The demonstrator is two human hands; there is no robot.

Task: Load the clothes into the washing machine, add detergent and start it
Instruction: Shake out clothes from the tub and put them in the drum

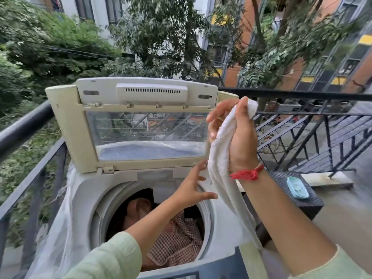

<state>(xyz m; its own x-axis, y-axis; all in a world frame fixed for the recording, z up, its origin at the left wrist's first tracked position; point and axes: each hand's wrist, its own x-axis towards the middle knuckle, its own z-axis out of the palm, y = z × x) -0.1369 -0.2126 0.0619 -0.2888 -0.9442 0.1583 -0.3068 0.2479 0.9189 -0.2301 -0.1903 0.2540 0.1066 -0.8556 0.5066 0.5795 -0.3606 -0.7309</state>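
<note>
Head view, w/ washing machine (84, 200) at centre, lid (128, 125) raised upright at far side. Drum (112, 200) holds clothes, incl. a checked garment (179, 242). White towel (219, 170) hangs over drum's right rim, pinched near its top by right hand (235, 133). Left hand (193, 188), fingers spread, hovers just left of towel, gripping nothing. Blue soap dish (297, 187) on dark stand (310, 208), right.

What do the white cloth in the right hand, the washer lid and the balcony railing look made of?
White cloth: terry cotton by the look, matte, with a looped nubby pile along its edge.
Washer lid: moulded plastic, yellowed cream frame around a clear window, probably plastic or glass; the railing shows through it.
Balcony railing: likely painted metal, black, thin straight bars with a slight sheen.
</note>
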